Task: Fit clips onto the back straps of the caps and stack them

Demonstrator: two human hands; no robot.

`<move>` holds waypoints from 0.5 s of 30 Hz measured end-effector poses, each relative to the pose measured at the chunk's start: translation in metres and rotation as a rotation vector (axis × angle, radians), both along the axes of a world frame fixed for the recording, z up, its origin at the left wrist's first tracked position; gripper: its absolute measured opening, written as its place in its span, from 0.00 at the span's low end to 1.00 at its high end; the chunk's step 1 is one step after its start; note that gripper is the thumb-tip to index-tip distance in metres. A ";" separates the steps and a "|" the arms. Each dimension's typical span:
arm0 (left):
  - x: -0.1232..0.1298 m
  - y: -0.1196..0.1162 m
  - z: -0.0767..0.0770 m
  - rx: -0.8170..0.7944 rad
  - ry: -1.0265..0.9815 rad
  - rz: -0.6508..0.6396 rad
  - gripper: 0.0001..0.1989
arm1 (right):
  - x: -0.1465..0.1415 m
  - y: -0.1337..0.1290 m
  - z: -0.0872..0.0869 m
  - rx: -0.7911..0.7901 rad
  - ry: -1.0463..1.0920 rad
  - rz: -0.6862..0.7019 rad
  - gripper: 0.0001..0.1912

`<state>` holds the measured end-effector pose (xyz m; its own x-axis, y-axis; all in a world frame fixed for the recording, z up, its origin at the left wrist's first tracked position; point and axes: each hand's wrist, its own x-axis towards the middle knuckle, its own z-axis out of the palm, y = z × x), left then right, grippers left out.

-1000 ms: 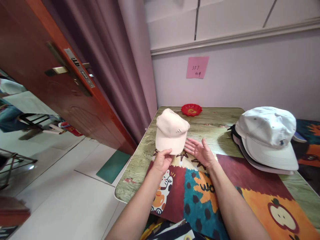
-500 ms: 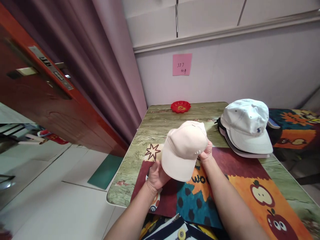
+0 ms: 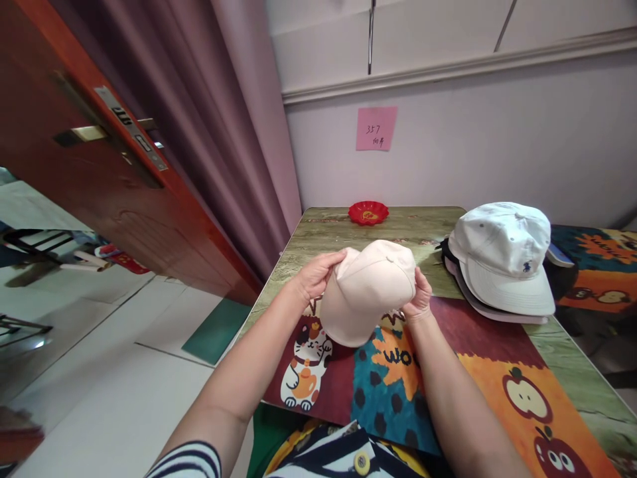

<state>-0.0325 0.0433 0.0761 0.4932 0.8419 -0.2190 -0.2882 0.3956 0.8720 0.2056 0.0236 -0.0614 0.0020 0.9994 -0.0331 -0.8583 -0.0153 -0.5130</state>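
A cream baseball cap (image 3: 373, 282) is held up over the printed mat, its brim pointing down toward me and a little left. My left hand (image 3: 318, 273) pinches the cap's left side, close to where the brim meets the crown. On the other side, my right hand (image 3: 418, 295) grips the right edge of the crown, with some fingers hidden behind it. To the right, a white cap (image 3: 502, 255) with a small dark blue logo tops a stack of caps, a dark one and a pale brim showing beneath.
The wood-patterned table (image 3: 328, 229) carries a colourful mat (image 3: 308, 372) with cat and apple prints. A red scalloped dish (image 3: 368, 212) sits at its back edge. A pink note (image 3: 377, 128) is on the wall. Left stand a purple curtain (image 3: 233, 119) and a wooden door (image 3: 184, 219).
My left hand has moved up from under the brim to the cap's left side. The cap has turned slightly, its brim now tilted further down. The view has shifted a little left.
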 end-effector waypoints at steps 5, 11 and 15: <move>0.002 0.020 0.043 0.406 0.260 -0.081 0.09 | 0.013 0.006 0.002 0.028 -0.109 -0.123 0.25; -0.012 0.024 0.019 0.593 0.408 -0.009 0.07 | 0.030 0.002 0.013 0.132 -0.318 -0.052 0.31; -0.021 0.012 -0.003 0.547 0.402 0.037 0.09 | 0.034 -0.001 0.022 0.176 -0.425 0.024 0.30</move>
<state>-0.0539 0.0557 0.0727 0.4309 0.8986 0.0830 0.0956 -0.1370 0.9860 0.2391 0.0226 -0.0395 -0.0444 0.9897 0.1358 -0.5716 0.0863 -0.8160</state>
